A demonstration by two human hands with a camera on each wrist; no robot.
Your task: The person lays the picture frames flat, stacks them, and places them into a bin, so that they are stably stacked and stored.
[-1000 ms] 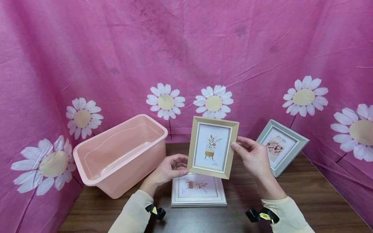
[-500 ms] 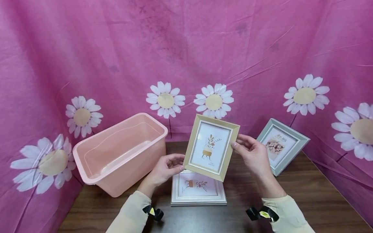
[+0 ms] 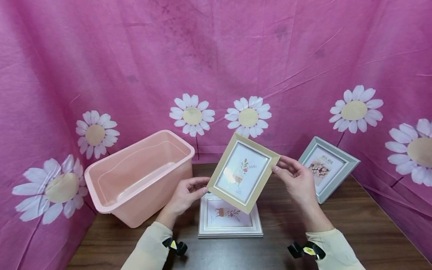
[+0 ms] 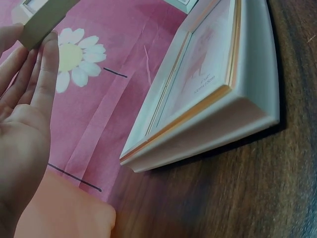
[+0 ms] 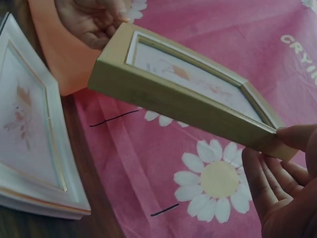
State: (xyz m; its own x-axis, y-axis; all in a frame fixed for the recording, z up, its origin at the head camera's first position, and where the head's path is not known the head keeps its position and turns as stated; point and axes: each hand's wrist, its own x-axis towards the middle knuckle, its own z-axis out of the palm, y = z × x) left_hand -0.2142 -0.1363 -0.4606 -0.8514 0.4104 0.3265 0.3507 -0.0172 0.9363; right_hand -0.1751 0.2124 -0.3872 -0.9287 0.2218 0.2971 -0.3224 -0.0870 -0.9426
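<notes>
Both hands hold a gold picture frame tilted above the table, its plant print facing me with a bright glare on the glass. My left hand pinches its lower left corner between thumb and fingers. At the upper right corner my right hand grips it, thumb on the front and fingers behind, as the right wrist view also shows. Beneath it a white picture frame lies face up on the table, its top partly hidden by the gold one. In the left wrist view the white frame's thick side shows close by.
A pink plastic tub stands at the left on the wooden table. To the right, a grey-green picture frame leans near the back. A pink curtain with printed daisies hangs behind and beside the table.
The gold picture frame has turned clockwise from nearly upright to a clear slant. My left hand moved a little left and up with its corner, while my right hand shifted slightly right.
</notes>
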